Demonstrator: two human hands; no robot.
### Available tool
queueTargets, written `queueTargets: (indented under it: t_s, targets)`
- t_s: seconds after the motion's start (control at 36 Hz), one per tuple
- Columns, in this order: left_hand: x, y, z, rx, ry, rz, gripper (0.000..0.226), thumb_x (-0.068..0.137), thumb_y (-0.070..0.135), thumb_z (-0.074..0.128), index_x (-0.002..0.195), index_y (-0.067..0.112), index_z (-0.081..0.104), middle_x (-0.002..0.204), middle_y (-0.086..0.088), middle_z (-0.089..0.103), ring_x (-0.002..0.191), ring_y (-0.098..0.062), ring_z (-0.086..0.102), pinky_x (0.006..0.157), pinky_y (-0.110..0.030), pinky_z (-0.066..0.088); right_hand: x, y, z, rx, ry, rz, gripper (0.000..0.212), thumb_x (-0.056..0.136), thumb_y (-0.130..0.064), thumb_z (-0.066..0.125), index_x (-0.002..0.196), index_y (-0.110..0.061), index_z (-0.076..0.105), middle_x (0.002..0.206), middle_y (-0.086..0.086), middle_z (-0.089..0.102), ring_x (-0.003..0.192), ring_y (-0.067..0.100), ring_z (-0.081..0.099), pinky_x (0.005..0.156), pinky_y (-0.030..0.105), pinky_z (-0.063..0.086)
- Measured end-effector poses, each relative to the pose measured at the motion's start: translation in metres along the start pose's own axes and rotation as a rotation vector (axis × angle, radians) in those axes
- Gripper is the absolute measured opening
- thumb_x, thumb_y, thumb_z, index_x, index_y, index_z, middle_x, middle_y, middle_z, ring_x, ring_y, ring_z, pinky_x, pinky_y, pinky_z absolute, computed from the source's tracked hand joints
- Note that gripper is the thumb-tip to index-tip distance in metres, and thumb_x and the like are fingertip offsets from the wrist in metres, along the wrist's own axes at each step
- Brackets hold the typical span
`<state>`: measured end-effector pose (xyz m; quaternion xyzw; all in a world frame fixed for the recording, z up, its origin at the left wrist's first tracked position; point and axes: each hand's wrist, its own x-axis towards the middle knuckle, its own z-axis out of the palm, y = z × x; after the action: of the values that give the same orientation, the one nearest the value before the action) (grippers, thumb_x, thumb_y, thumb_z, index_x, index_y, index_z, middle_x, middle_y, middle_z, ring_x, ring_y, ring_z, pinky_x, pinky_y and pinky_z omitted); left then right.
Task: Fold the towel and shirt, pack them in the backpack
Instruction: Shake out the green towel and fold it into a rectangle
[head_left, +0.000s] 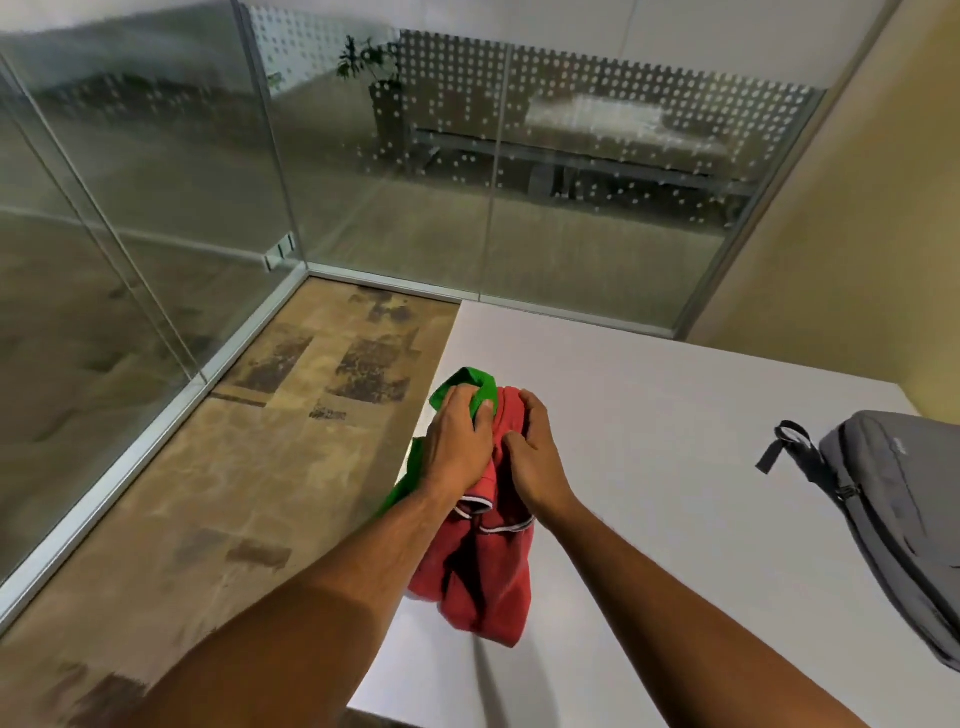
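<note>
A red shirt (485, 577) with white-trimmed edges hangs bunched over the left side of the white table (675, 467). A green towel (470, 382) is bunched beside and partly behind it, and much of it is hidden by my left hand and forearm. My left hand (457, 441) grips the green towel together with the top of the shirt. My right hand (535, 457) grips the red shirt just to the right of it, thumb curled into the cloth. The grey backpack (904, 525) lies at the table's right edge, apart from both hands.
The table's left edge drops to a worn brown floor (260, 467). Glass walls (415, 182) close the room at the back and left, and a yellowish wall (857, 234) stands to the right. White tabletop lies between the clothes and the backpack.
</note>
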<state>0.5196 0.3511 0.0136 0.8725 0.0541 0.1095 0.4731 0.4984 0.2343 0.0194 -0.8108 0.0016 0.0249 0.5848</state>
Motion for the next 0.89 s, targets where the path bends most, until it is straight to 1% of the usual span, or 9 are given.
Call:
queueTargets:
  t_s: [0.06,0.11,0.19,0.25,0.31,0.36,0.42,0.56,0.89]
  targets:
    - [-0.003,-0.014,0.009,0.009,-0.052,-0.029,0.016,0.103,0.027,0.053,0.117,0.023,0.056,0.113,0.004,0.062,0.099,-0.022,0.060,0.083,-0.039,0.048,0.001,0.017,-0.002,-0.062,-0.059,0.000,0.043,0.093,-0.011,0.045,0.132,-0.026,0.043,0.130,-0.002,0.055,0.116,0.013,0.056,0.107,0.039,0.046]
    - [-0.008,-0.029,0.016,0.038,-0.120,-0.054,0.020,0.101,0.018,0.056,0.121,0.016,0.056,0.117,0.000,0.062,0.105,-0.022,0.060,0.088,-0.036,0.047,0.001,0.033,-0.002,-0.140,-0.124,0.022,0.035,0.093,-0.007,0.046,0.124,-0.024,0.045,0.117,0.000,0.058,0.107,0.019,0.058,0.100,0.043,0.049]
    - [-0.017,-0.053,0.027,0.156,-0.267,-0.127,0.025,0.098,0.013,0.058,0.123,0.010,0.056,0.121,-0.009,0.062,0.111,-0.028,0.061,0.089,-0.034,0.044,-0.005,0.056,-0.004,-0.280,-0.296,0.072,0.049,0.094,-0.002,0.048,0.142,-0.011,0.042,0.132,0.001,0.055,0.121,0.020,0.054,0.103,0.020,0.040]
    - [-0.025,-0.072,0.036,0.253,-0.402,-0.186,0.034,0.098,0.014,0.058,0.131,0.010,0.053,0.129,-0.013,0.061,0.117,-0.032,0.060,0.094,-0.035,0.044,-0.012,0.065,-0.006,-0.383,-0.404,0.115,0.061,0.094,0.002,0.047,0.153,-0.002,0.032,0.145,0.003,0.047,0.136,0.022,0.045,0.105,0.015,0.028]
    - [-0.035,-0.090,0.043,0.326,-0.536,-0.216,0.046,0.098,0.015,0.056,0.143,0.010,0.048,0.142,-0.014,0.056,0.129,-0.030,0.055,0.105,-0.032,0.042,-0.017,0.083,-0.005,-0.480,-0.518,0.126,0.062,0.094,0.003,0.045,0.154,0.003,0.028,0.151,0.010,0.041,0.144,0.027,0.037,0.114,0.024,0.025]
    - [-0.046,-0.104,0.049,0.375,-0.649,-0.205,0.050,0.098,0.013,0.054,0.147,0.009,0.044,0.151,-0.013,0.049,0.139,-0.028,0.047,0.114,-0.030,0.034,-0.023,0.103,-0.005,-0.636,-0.625,0.186,0.071,0.100,-0.009,0.043,0.162,0.001,0.010,0.169,0.019,0.013,0.158,0.031,0.011,0.127,0.033,0.012]
    - [-0.056,-0.114,0.055,0.441,-0.725,-0.165,0.053,0.098,0.008,0.050,0.150,0.005,0.039,0.156,-0.013,0.041,0.146,-0.028,0.038,0.119,-0.030,0.027,-0.027,0.123,-0.004,-0.736,-0.683,0.238,0.077,0.101,-0.019,0.043,0.164,-0.005,0.001,0.172,0.020,-0.003,0.160,0.032,0.004,0.129,0.039,0.009]
    - [-0.064,-0.125,0.066,0.607,-0.824,-0.154,0.071,0.102,0.011,0.045,0.163,0.008,0.009,0.171,-0.011,0.000,0.158,-0.027,0.003,0.128,-0.042,0.013,-0.042,0.140,-0.010,-0.855,-0.777,0.220,0.079,0.103,-0.028,0.045,0.165,-0.008,-0.001,0.172,0.015,-0.005,0.160,0.031,0.006,0.129,0.045,0.013]
    - [-0.076,-0.123,0.073,0.713,-0.878,-0.190,0.077,0.105,0.030,0.044,0.163,0.013,-0.004,0.171,-0.007,-0.013,0.158,-0.026,-0.006,0.127,-0.051,0.007,-0.043,0.149,-0.022,-0.909,-0.794,0.093,0.075,0.108,-0.039,0.041,0.165,-0.010,0.002,0.173,0.013,-0.002,0.160,0.028,0.005,0.129,0.048,0.010]
